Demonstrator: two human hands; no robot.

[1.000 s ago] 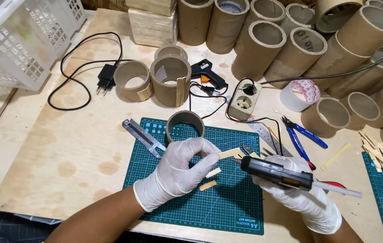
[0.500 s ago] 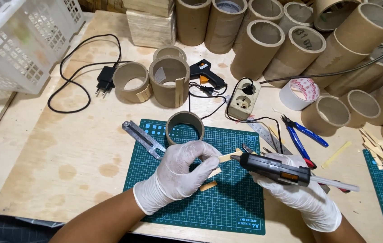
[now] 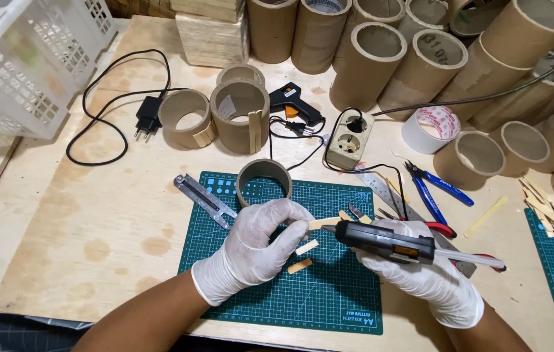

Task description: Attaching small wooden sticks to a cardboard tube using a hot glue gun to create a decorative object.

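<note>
My left hand point(image 3: 260, 244), in a white glove, pinches a short wooden stick piece point(image 3: 324, 223) over the green cutting mat point(image 3: 238, 195). In my gloved right hand point(image 3: 420, 277) I grip a black glue gun point(image 3: 387, 241), its nozzle pointing left and almost touching the stick's end. Two more cut stick pieces point(image 3: 304, 255) lie on the mat just below the left hand. A short cardboard ring point(image 3: 264, 182) stands on the mat right behind that hand.
A metal folding tool point(image 3: 204, 199) lies at the mat's left edge. Behind are cardboard rings point(image 3: 240, 116), a second glue gun point(image 3: 293, 103), a power socket point(image 3: 350, 140), tape roll point(image 3: 431, 129), blue pliers point(image 3: 436, 190), many tall cardboard tubes point(image 3: 368, 65), and a white basket point(image 3: 29, 58) far left.
The glue gun has shifted left and slightly down, bringing its nozzle up to the stick piece in my left hand. The left hand has barely moved.
</note>
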